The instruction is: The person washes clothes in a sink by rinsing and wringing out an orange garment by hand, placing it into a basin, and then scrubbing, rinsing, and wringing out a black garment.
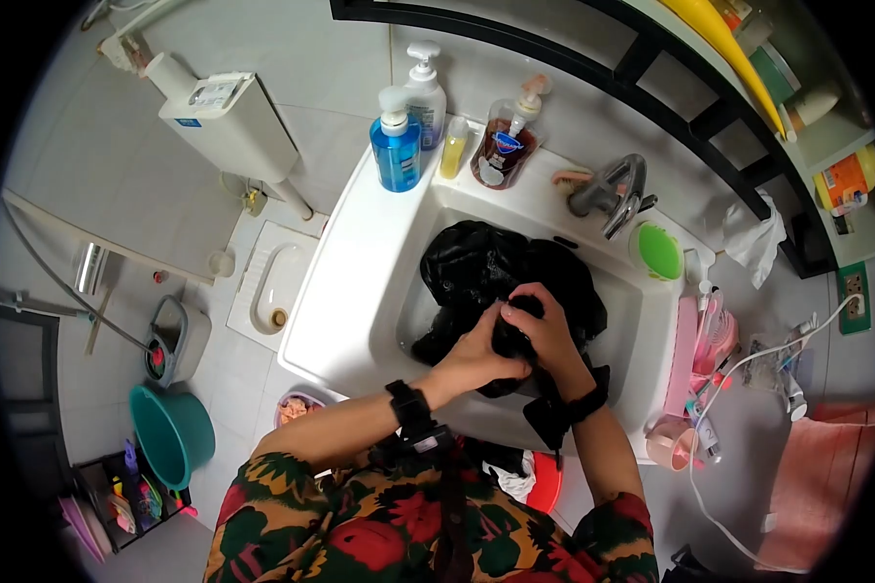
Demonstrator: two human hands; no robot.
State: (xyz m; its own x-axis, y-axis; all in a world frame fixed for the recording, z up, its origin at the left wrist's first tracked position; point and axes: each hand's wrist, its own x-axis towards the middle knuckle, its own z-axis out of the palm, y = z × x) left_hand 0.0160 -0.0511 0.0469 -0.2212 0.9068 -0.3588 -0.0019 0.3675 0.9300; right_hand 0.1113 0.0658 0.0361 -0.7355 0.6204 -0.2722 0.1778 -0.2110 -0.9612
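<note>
Black wet cloth (476, 257) lies bunched in the white sink (642, 325), with small light bubbles on it. My left hand (476, 355) is closed on a fold of this cloth near the front of the basin. Close beside it on the right, my right hand (551, 335) grips the same fold, its fingers curled over the top. The fingertips of both hands nearly meet. The chrome faucet (612, 192) stands behind the basin at the right, apart from the hands.
Pump bottles, one blue (397, 151) and one dark red (505, 146), stand on the sink's back rim. A green cup (657, 251) sits at the right rim. Below the front edge is a red basin (546, 483). A teal tub (172, 435) stands at the left.
</note>
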